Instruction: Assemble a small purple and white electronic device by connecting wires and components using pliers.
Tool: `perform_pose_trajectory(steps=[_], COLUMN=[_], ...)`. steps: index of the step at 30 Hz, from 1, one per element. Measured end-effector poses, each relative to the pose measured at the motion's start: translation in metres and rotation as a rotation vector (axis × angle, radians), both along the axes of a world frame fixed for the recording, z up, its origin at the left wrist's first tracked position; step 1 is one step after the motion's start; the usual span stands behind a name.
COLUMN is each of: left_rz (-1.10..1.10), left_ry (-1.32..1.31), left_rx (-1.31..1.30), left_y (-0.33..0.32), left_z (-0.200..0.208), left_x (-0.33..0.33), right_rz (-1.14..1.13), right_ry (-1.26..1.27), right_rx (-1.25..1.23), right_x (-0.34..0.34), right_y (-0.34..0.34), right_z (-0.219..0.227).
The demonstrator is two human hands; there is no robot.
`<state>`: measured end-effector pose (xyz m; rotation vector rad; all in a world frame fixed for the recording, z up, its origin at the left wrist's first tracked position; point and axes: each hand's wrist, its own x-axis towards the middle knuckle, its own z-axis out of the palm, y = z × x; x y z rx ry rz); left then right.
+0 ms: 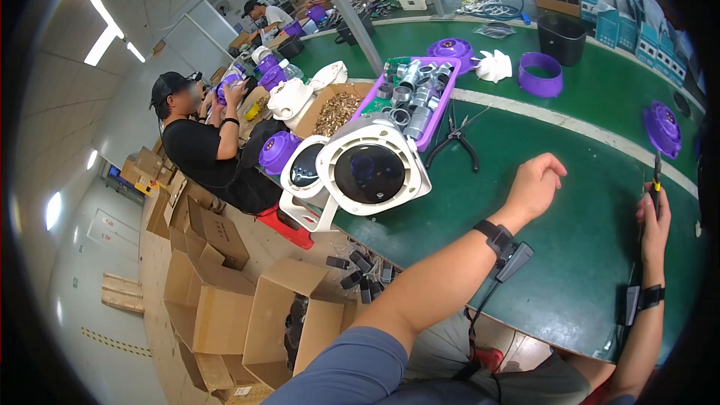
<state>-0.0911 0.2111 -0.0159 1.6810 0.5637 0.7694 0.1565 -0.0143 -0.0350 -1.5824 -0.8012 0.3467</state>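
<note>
My left hand is over the green workbench, its fingers bent and close together, with nothing seen in them. At the far right, my right hand is closed around a slim black-and-yellow hand tool, its narrow end upward; its exact kind cannot be made out. Black-handled pliers lie spread beyond my left hand. Beside them stands a purple tray of metal cylinders and green circuit boards. A white housing with a round dark window is at the bench's left edge. Both wrists wear black straps with small devices.
A carton of small brass-coloured parts stands beside the tray. Farther back are a purple ring, a white fan wheel and a black bin. Open cartons stand on the floor at left. A co-worker handles a purple part.
</note>
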Motion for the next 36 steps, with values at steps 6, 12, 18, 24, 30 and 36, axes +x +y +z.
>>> perform_pose_trajectory(steps=[6, 12, 18, 24, 30, 36], left_rz=[-0.001, 0.132, 0.039, 0.041, 0.031, -0.083], left_ry=[-0.013, -0.183, 0.030, 0.018, 0.014, -0.036], left_rx=[-0.004, -0.033, 0.069, 0.044, 0.014, -0.103], left_y=[0.000, -0.002, -0.002, 0.000, 0.003, -0.023], left_z=[0.000, 0.006, 0.003, 0.005, 0.002, 0.027], left_x=[0.000, -0.002, -0.001, -0.001, -0.002, -0.009], right_rz=[-0.028, 0.070, -0.005, -0.024, 0.031, -0.045], right_ry=[-0.010, -0.072, -0.047, -0.048, -0.036, -0.042], right_rx=[0.053, -0.236, -0.019, -0.019, -0.068, 0.029], right_x=[0.008, -0.007, -0.003, -0.002, -0.016, -0.008], right_y=[-0.002, 0.005, 0.002, 0.001, 0.007, 0.012], right_z=[-0.009, 0.009, 0.000, 0.002, 0.013, 0.008])
